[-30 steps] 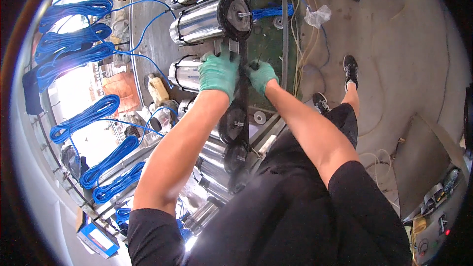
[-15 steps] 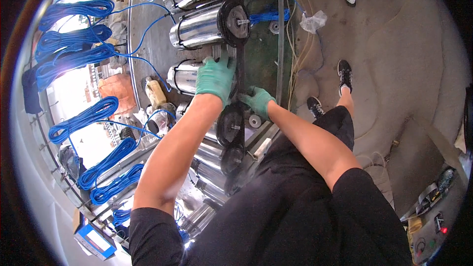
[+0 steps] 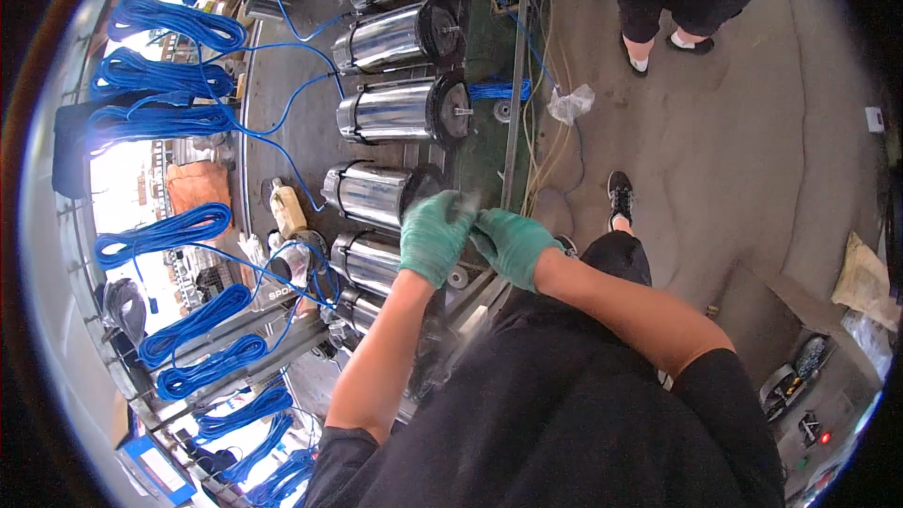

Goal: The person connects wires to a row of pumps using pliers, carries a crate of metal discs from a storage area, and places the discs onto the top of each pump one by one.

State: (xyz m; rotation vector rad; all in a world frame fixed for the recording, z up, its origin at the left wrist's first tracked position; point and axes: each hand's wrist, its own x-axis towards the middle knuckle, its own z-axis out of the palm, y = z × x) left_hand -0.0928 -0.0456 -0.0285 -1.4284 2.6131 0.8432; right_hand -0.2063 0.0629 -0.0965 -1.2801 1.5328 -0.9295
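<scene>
Head view: your green-gloved left hand [image 3: 435, 240] is curling at the dark end cap [image 3: 420, 182] of a polished metal cylinder [image 3: 369, 193], overlapping the cap's lower edge; firm contact is not showing clearly. Your right hand [image 3: 515, 246] is standing just beside it, fingers bent, the fingertips of both hands nearly meeting. Whether either is pinching anything, I cannot tell. The cylinder is lying on its side on the bench [image 3: 290, 99], between neighbouring cylinders [image 3: 390, 111]. In my judgement you are dealing with a heavy, stiff body, its bright shell being slippery and easily scratched; supporting it under both ends is looking safest.
</scene>
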